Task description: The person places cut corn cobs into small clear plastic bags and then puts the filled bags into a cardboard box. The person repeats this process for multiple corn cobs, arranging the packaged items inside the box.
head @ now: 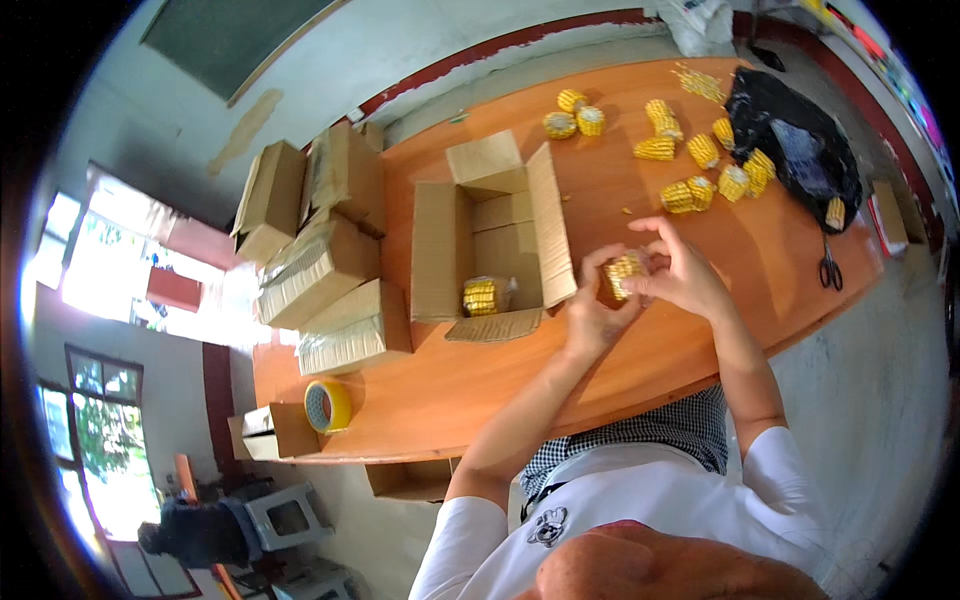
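Observation:
Between my two hands is a short piece of corn cob (623, 274) in what looks like clear plastic wrap. My left hand (597, 311) curls around it from the left and below. My right hand (679, 271) pinches it from the right, thumb against the kernels and index finger raised. Just left of my hands stands an open cardboard box (435, 251) with its flaps spread. Inside, near its front end, lies a plastic-wrapped corn piece (481, 297). Bare corn pieces (677, 197) sit beyond my right hand on the wooden table (465, 409).
Several cardboard boxes (346, 176) crowd the left side. A roll of yellow tape (328, 406) stands near the front edge by a small box (294, 431). At right are a black plastic bag (757, 101) and scissors (829, 271). Loose kernels (701, 82) lie at the far edge.

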A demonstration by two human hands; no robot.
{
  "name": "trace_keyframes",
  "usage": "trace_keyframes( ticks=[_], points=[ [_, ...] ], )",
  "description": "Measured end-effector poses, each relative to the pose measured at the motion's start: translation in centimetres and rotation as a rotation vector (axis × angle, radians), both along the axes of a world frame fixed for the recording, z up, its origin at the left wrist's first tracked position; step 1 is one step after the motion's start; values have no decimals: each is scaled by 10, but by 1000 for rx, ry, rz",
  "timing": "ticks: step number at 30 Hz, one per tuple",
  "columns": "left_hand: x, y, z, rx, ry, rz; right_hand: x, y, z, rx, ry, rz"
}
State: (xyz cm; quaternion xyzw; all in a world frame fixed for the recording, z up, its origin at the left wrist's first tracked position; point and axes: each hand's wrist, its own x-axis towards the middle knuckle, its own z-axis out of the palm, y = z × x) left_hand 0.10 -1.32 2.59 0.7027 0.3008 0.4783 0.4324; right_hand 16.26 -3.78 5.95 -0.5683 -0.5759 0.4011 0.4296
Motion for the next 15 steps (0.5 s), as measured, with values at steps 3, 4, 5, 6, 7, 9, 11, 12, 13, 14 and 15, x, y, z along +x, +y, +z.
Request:
trace_keyframes(
  ticks=[3,4,5,6,7,9,11,12,13,14,15],
  points=[
    [-2,5,-8,264,82,74,-11,0,2,62,-87,10],
    [3,4,-9,240,-12,73,-8,1,7,35,-48,16],
    [0,2,-7,194,13,91,0,6,4,117,-4,2],
    [0,1,-9,165,-6,78,5,7,12,117,67,-52],
    [0,1,-9,138,-23,67,7,9,27,118,139,-104],
    [0,2,-10,144,-21,67,4,17,47,291,227,-52],
    [3,8,-16,238,-16,77,-16,21,72,317,179,53],
    [6,4,-24,-17,-220,1,-32,24,87,306,146,135],
    [10,-2,-28,-275,-419,-82,-47,27,95,294,115,210],
    [11,-4,-32,-382,-469,-133,-59,34,94,287,28,279],
    [11,-6,-33,-490,-521,-174,-71,42,93,278,-58,350]
  ],
)
